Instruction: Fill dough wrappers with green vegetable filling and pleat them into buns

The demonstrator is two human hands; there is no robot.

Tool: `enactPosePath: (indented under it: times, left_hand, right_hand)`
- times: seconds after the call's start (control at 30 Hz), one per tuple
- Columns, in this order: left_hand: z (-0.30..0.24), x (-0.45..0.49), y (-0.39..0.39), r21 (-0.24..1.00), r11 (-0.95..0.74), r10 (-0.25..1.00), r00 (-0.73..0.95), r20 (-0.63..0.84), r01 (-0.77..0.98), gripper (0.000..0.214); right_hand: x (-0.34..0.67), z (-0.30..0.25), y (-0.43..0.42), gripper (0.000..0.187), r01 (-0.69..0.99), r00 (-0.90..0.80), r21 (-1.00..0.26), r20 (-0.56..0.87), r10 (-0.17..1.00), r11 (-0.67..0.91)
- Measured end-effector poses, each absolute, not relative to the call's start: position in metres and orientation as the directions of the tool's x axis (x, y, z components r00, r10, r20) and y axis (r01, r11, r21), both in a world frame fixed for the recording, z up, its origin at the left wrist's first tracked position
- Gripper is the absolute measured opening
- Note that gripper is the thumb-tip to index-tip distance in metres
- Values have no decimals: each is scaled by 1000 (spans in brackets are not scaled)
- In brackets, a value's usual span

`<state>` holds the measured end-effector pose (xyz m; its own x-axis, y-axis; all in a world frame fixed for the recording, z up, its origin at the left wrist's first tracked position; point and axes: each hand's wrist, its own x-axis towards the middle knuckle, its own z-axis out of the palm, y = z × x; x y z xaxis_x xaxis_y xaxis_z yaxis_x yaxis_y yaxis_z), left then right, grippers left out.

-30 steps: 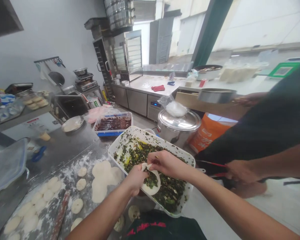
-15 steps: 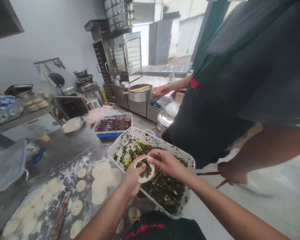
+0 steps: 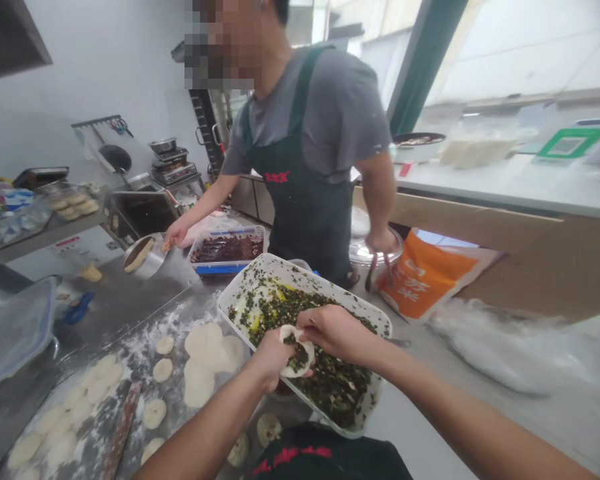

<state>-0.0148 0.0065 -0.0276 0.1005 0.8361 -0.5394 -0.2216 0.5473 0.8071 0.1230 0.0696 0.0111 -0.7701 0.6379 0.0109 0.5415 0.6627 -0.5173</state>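
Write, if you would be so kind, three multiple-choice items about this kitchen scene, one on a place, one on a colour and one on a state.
1. Where do the left hand and right hand hold the dough wrapper?
A) Over the white tray of green filling
B) Over the blue-rimmed tray
C) Against the rolling pin

2. What colour is the bag on the right?
A) Green
B) Orange
C) Black

3. What state is the dough wrapper in?
A) Flat and bare
B) Folded up, with filling still showing
C) Sealed shut

1: A, the wrapper is above the white tray, inside its rim.
2: B, the bag is mostly orange.
3: B, the wrapper curves up around a visible patch of filling.
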Motion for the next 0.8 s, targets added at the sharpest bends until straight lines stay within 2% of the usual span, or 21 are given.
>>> enactPosePath:
  times: [0.13,0.2,0.27,0.37,0.47,0.5,0.57,0.7,0.8]
  left_hand:
    - [-30,-19,13,806,579,815,131,-565,-127,30]
    - [-28,-25,16,773,613,789,186,-586,-165,31]
    - [-24,-32,18,728,620,784,274,-558,-292,33]
    - [-15,-40,15,662,573,819,370,-438,-483,39]
    - [-12,-39,12,698,503,864,329,-382,-510,44]
    - [-13,-37,11,725,489,872,293,-392,-484,44]
    - [-17,-32,11,776,486,874,208,-439,-401,40]
    - [-24,-23,13,844,502,865,97,-493,-187,36]
    - [-24,-19,15,873,480,876,106,-471,-87,36]
  right_hand:
    - [116,12,71,21,588,-751,-487,-32,660,646]
    - [116,11,74,15,592,-735,-513,-28,677,621]
    - [118,7,78,11,563,-712,-610,-15,702,558]
    - [124,-1,83,17,435,-690,-833,-66,720,341]
    - [127,-6,83,21,313,-696,-935,-109,709,164]
    - [127,-6,82,21,317,-698,-932,-103,709,177]
    - [126,-4,78,18,406,-690,-861,-69,721,306]
    - [124,6,71,12,582,-694,-564,31,719,586]
    - [123,10,70,8,620,-697,-485,20,717,617]
